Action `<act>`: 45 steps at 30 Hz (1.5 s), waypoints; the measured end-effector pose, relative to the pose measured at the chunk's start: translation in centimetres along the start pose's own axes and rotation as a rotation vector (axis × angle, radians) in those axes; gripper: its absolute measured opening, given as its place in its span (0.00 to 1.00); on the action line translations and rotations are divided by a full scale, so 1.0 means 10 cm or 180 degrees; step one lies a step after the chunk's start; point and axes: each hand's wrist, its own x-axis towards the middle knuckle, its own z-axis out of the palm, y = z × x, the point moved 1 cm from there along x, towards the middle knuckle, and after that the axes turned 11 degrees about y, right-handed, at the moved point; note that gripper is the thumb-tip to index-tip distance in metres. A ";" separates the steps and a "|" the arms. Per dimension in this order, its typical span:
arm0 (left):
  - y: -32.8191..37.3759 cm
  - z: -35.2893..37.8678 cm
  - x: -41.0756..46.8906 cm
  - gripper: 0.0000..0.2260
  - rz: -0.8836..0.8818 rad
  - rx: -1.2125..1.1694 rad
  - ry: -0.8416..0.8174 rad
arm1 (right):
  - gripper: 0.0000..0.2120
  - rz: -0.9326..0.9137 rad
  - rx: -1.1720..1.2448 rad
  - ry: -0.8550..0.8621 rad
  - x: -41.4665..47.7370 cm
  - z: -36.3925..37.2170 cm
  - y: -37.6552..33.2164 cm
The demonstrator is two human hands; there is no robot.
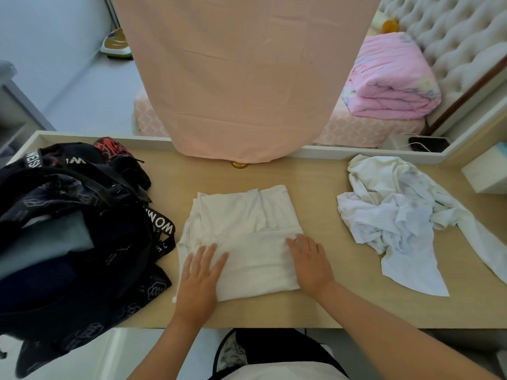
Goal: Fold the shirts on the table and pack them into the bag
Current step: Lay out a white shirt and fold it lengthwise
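While both grips lay flat on the white shirt point(247, 223), that one was mid-fold: sides in, bottom panel turned up, roughly a rectangle. Left grip point(201, 272) pressed its near-left corner, fingers straight, holding nothing. Right grip point(310, 263) pressed the near-right edge, fingers also straight, nothing pinched. The shirt sat on the counter point(315, 308), under and just beyond both grips. My read: they were smoothing the crease, with maybe one more fold needed before it would fit the bag.

The bag point(82, 215) sat left of the left grip, mouth open, its strap just beside the shirt's left edge. Grey-blue fabric point(49, 239) and something darker showed inside, so some packing looked done. Couldn't tell how many pieces.

Left to do: a crumpled white pile point(392, 212) lay well right of the right grip, unfolded, a sleeve trailing toward the counter's right end. Couldn't tell if it was one shirt or two.

Estimate: something already packed, one shirt in hand, one or more untouched. Roughly midway, low confidence.
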 end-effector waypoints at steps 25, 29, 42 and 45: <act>-0.69 0.60 2.07 0.34 -0.0273 0.0211 -0.1863 | 0.28 -0.0335 0.0845 -0.1007 2.16 0.11 0.26; -0.72 0.65 2.18 0.27 -0.0029 0.0625 -0.1740 | 0.25 -0.0697 -0.0115 -0.0998 2.26 0.10 0.28; -0.42 -0.16 1.23 0.12 0.0054 -0.0769 -0.1189 | 0.09 -0.0753 0.1224 -0.0811 1.25 -0.43 0.42; -0.32 -0.16 0.75 0.17 0.0592 -0.0758 -0.1623 | 0.10 -0.1059 0.0838 -0.1544 0.86 -0.46 0.35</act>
